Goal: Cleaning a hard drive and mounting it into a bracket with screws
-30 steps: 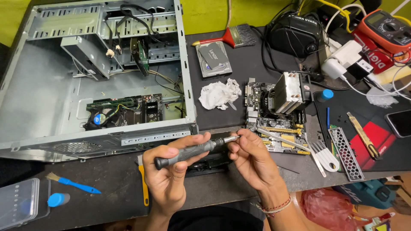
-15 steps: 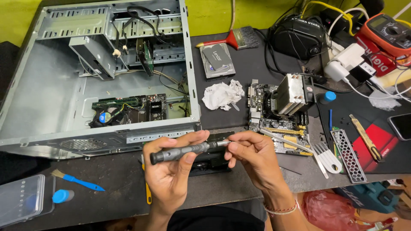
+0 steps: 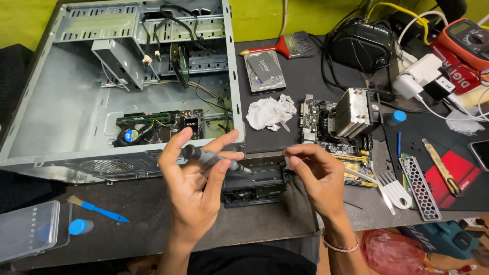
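My left hand (image 3: 193, 188) is shut on a dark grey screwdriver (image 3: 211, 158), which it holds level with the tip pointing right. My right hand (image 3: 318, 178) sits a short way off the tip, its fingers curled together in a pinch; nothing shows between them. Below both hands a black boxy computer part (image 3: 254, 186) lies on the dark table. An open grey computer case (image 3: 76, 112) lies on its side to the left, with a small board and fan inside.
A motherboard with a tall heatsink (image 3: 349, 119) lies to the right, with a crumpled tissue (image 3: 270, 112) and a flat drive (image 3: 265, 70) behind. A red-handled brush (image 3: 285, 46), multimeter (image 3: 468, 40), slot cover (image 3: 420, 186), blue brush (image 3: 99, 210) and plastic box (image 3: 30, 229) lie around.
My right hand has let go of the screwdriver's tip and drawn away to the right. My left hand has tilted the screwdriver, still gripping its handle.
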